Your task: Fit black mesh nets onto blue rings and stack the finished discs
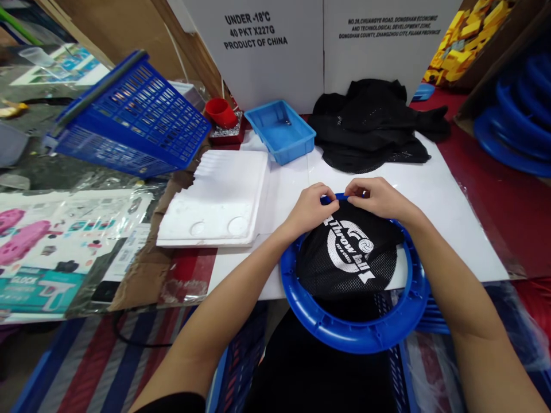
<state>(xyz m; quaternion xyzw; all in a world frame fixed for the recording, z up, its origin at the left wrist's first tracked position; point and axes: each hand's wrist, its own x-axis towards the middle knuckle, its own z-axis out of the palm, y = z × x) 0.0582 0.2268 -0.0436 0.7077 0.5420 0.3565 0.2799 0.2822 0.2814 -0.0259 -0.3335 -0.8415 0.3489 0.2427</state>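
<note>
A blue plastic ring rests across the table's near edge, tilted down over my lap. Inside it hangs a black mesh net with white "Throw ball" lettering, its upper edge up at the ring's far rim. My left hand pinches the net's edge against the rim. Just beside it, my right hand pinches the same edge, thumb and fingers together. Whether the net is fastened to the ring there is hidden by my fingers.
Black nets lie piled at the back, beside a blue tray. A white foam block and a tilted blue basket stand left. Blue rings are stacked right, near a box of yellow parts.
</note>
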